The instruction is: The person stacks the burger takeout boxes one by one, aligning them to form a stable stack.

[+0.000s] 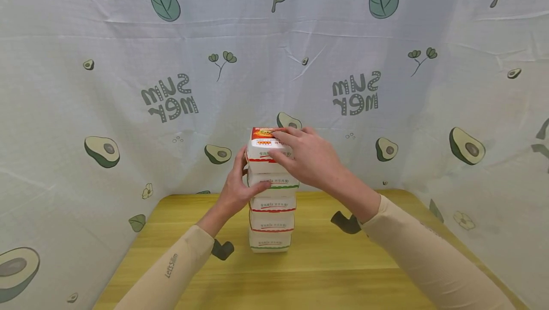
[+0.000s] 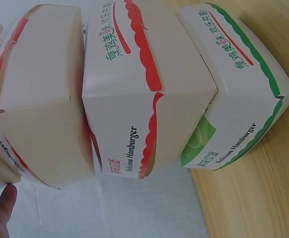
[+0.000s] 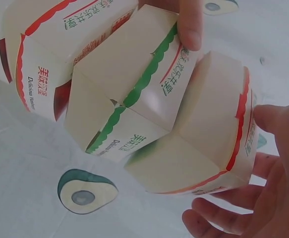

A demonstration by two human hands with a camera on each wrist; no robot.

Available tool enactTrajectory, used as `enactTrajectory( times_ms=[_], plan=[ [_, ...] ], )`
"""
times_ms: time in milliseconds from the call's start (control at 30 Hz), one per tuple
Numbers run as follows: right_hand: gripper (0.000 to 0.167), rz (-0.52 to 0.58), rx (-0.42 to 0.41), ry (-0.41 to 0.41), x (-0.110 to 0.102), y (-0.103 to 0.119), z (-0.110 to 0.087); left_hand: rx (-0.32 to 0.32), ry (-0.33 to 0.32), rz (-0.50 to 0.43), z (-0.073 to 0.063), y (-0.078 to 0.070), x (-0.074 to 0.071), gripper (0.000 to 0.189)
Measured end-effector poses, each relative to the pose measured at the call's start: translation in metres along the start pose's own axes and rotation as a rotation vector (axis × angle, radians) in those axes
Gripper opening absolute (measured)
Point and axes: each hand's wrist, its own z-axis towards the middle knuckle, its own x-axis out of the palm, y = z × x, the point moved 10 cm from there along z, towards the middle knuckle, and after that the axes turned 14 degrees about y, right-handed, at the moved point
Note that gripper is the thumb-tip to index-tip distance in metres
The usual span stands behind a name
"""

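Observation:
Several white paper hamburger boxes stand in one upright column on the table. The top box (image 1: 268, 160) has a red wavy line and a red and yellow printed lid; the second box (image 3: 134, 89) has a green line and sits slightly askew in the right wrist view. My left hand (image 1: 237, 186) holds the second box from the left, thumb across its front. My right hand (image 1: 310, 157) rests over the top box, its fingers on the lid and its thumb by the front face. At the column's foot is a green-lined box (image 2: 243, 99).
The wooden table (image 1: 343, 267) carries the column near its middle. Behind it hangs a white curtain (image 1: 266, 62) printed with avocados and leaves. Dark curved pieces (image 1: 345, 222) show beneath both wrists.

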Motion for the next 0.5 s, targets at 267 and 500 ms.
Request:
enactTrajectory(
  times_ms=[267, 500],
  plan=[
    [0.057, 0.020, -0.014, -0.012, 0.0001, 0.0012, -0.0004, 0.016, -0.001, 0.004, 0.0000, -0.0021, -0.0008, 0.096],
    [0.057, 0.031, -0.023, -0.019, 0.0003, 0.0013, -0.0016, 0.026, 0.007, -0.004, 0.0006, -0.0024, -0.0010, 0.096]
  ],
)
